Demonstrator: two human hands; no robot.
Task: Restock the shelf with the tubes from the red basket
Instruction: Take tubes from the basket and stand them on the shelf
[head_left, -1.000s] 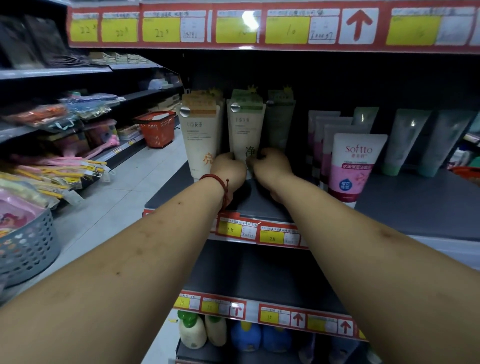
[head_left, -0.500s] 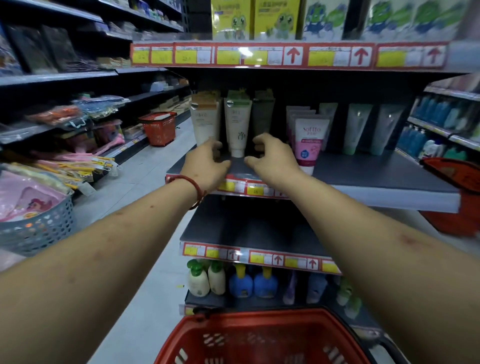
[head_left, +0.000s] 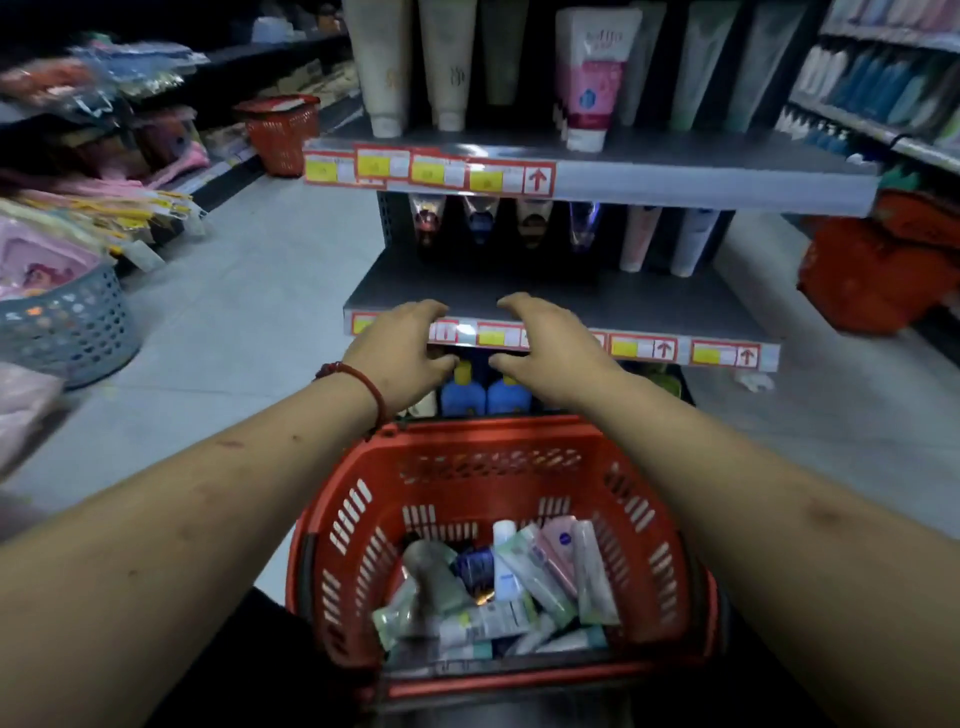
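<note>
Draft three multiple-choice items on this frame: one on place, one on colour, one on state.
1. Where is the red basket that holds the tubes?
A. On the top shelf
B. Low in front of the person, nearer than the left hand and right hand
C. Inside a grey basket

2. What colour is the bracelet on the left wrist?
A. Red
B. Blue
C. Green

3. What are the hands doing?
A. Each grips a tube
B. Left grips a tube, right holds nothing
C. Both hold nothing

Key:
1 B, the red basket sits at the bottom of the view, between the outstretched arms.
2 A, a red cord circles the left wrist.
3 C, the fingers are loosely curled in the air with no tube in either hand.
</note>
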